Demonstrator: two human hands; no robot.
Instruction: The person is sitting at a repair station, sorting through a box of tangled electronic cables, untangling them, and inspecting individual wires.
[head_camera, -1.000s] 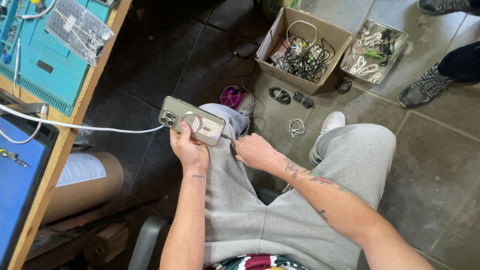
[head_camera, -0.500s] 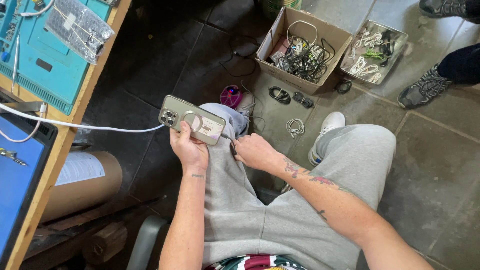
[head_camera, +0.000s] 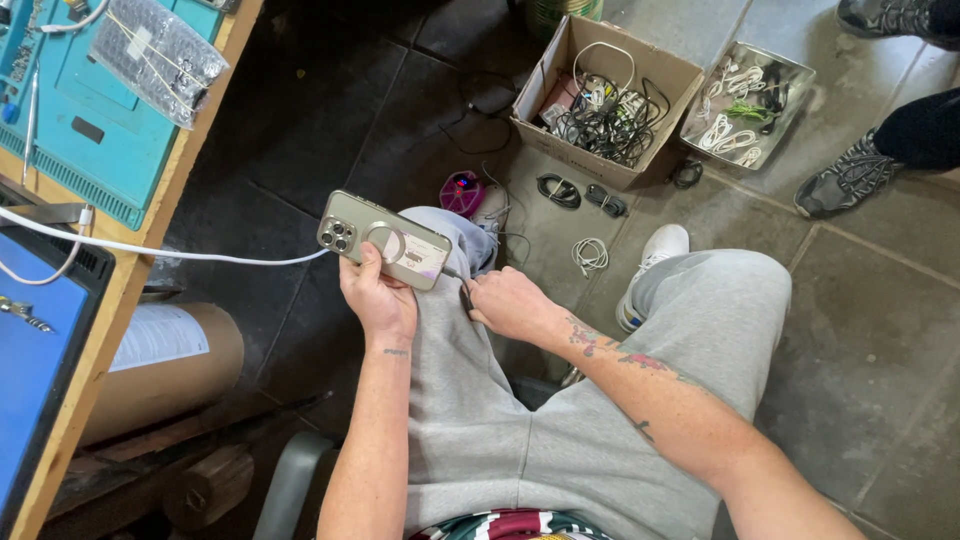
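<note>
My left hand (head_camera: 378, 296) grips a smartphone (head_camera: 383, 240) back side up over my left knee; its clear case shows a ring and a camera cluster. A white cable (head_camera: 150, 248) runs from the workbench on the left to the phone's left end. My right hand (head_camera: 512, 303) sits just right of the phone with fingers closed around a small dark tool or plug (head_camera: 465, 296) that touches the phone's right end. What exactly it holds is too small to tell. I sit in grey sweatpants (head_camera: 520, 440).
A wooden workbench (head_camera: 150, 190) with a teal mat (head_camera: 70, 120) lies at left, a brown cardboard roll (head_camera: 170, 370) beneath it. A cardboard box of cables (head_camera: 605, 100) and a clear tray of cables (head_camera: 745, 105) stand on the tiled floor ahead. Another person's shoes (head_camera: 845, 180) are at right.
</note>
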